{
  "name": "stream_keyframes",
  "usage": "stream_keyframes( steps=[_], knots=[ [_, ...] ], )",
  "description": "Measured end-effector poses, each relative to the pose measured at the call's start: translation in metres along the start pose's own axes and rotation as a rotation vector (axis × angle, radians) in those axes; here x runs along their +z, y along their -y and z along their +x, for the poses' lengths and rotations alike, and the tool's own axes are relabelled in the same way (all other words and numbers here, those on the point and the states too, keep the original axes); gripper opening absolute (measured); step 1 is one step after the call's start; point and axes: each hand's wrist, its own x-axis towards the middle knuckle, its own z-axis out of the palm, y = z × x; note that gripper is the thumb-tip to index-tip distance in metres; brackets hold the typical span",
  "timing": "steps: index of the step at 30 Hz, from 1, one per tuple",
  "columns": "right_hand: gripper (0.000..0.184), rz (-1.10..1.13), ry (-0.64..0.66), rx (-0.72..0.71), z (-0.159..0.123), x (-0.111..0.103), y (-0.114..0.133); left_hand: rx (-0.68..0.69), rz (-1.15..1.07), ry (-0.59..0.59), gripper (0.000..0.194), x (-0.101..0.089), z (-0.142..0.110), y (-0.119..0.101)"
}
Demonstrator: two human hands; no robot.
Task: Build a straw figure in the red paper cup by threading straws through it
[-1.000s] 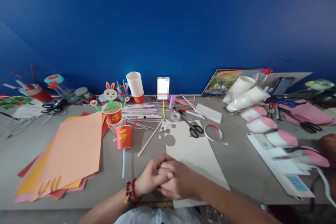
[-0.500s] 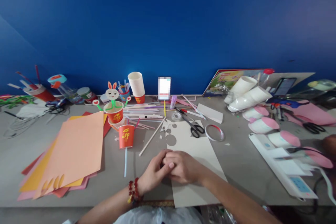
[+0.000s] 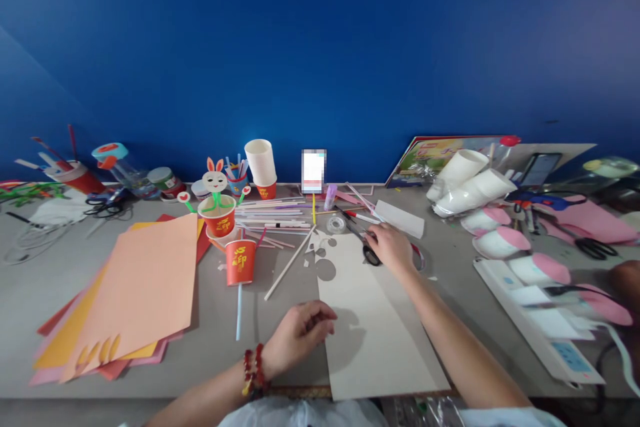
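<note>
My right hand [image 3: 393, 247] is at the black-handled scissors [image 3: 371, 255], its fingers closed over one handle loop, which they hide. The scissors lie across the top of a white sheet of paper [image 3: 380, 327] with round holes cut near its upper left. Partly behind my right hand is a roll of tape [image 3: 419, 257]. Over the sheet's left edge hovers my left hand [image 3: 303, 330], with loosely curled fingers, thumb apart and nothing held. A red paper cup [image 3: 240, 263] with a pale blue straw under it stands beyond my left hand.
Coloured paper sheets [image 3: 145, 280] are stacked at left. A rabbit-faced paper cup [image 3: 219, 219] stands behind the near cup, beside many straws [image 3: 275, 213]. A white power strip [image 3: 540, 327] and pink-ended paper cups [image 3: 537, 268] lie at right. A blue wall [image 3: 320, 47] rises behind.
My clasped hands have come apart. The right hand has moved forward and right onto the scissors, while the left stays near the sheet's left edge.
</note>
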Motion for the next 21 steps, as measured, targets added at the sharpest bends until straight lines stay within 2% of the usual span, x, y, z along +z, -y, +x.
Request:
stream_keyframes(
  steps=[4,8,15,19,21],
  knots=[
    [0.013,0.072,-0.018,0.07,-0.004,0.003,-0.001,-0.011,0.007,0.009,0.023,-0.001,0.0,0.0],
    [0.019,0.221,-0.094,0.153,-0.01,-0.006,-0.009,-0.004,0.016,0.013,0.022,-0.001,0.0,-0.001],
    [0.044,0.54,-0.319,0.264,-0.02,-0.041,-0.028,-0.004,0.004,0.014,0.02,0.0,0.0,0.001],
    [0.039,0.697,-0.496,0.332,-0.022,-0.064,-0.03,0.005,0.013,0.011,0.02,0.0,0.0,0.001],
    [0.037,0.627,-0.513,0.31,-0.022,-0.07,-0.031,-0.004,0.026,0.007,0.019,0.0,0.0,-0.001]
  ],
)
